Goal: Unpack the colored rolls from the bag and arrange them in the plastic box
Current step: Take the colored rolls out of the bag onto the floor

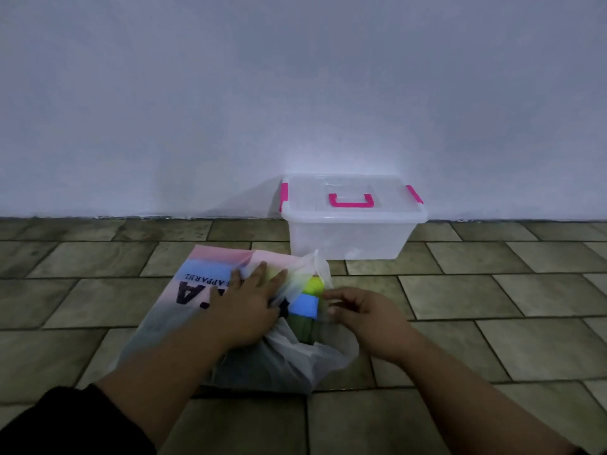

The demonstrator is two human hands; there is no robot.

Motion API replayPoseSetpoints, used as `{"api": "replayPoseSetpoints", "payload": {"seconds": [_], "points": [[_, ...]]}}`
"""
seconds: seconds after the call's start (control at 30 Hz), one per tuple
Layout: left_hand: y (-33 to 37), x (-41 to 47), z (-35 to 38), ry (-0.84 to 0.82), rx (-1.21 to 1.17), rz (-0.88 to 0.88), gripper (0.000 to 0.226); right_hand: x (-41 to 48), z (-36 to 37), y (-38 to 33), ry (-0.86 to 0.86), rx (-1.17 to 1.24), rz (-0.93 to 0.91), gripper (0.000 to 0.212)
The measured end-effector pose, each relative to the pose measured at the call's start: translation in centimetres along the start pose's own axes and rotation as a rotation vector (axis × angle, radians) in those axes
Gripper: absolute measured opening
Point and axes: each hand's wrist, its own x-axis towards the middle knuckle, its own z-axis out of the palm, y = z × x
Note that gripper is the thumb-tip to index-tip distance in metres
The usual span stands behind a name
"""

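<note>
Head view, bag point(197, 290) flat, mouth rightward, blue roll point(303, 305) showing

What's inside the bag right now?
At the mouth of the bag: a blue roll, a lime-green roll beyond it, a darker green roll nearer. Anything deeper is hidden by cloudy plastic and the left hand pressing on top.

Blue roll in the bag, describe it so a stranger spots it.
In front of the lidded plastic box lies a printed bag. In its open mouth, the blue roll sits between a lime roll and a dark green one.
</note>
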Motion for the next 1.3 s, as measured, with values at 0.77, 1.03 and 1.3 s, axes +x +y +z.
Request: {"api": "replayPoseSetpoints", "payload": {"seconds": [0.77, 1.03, 1.3], "points": [[2.0, 0.2, 3.4, 0.312, -0.158, -0.021, 0.057, 5.9, 2.0, -1.0, 0.069, 0.131, 0.240, 0.038], [1.8, 0.4, 3.7, 0.387, -0.252, 0.005, 0.061, 4.7, 1.1, 0.0, -0.035, 0.323, 0.195, 0.041], [1.5, 0.3, 3.8, 0.402, -0.305, 0.019, 0.063, 4.0, 1.0, 0.5, 0.259, 0.326, 0.142, 0.026]]}}
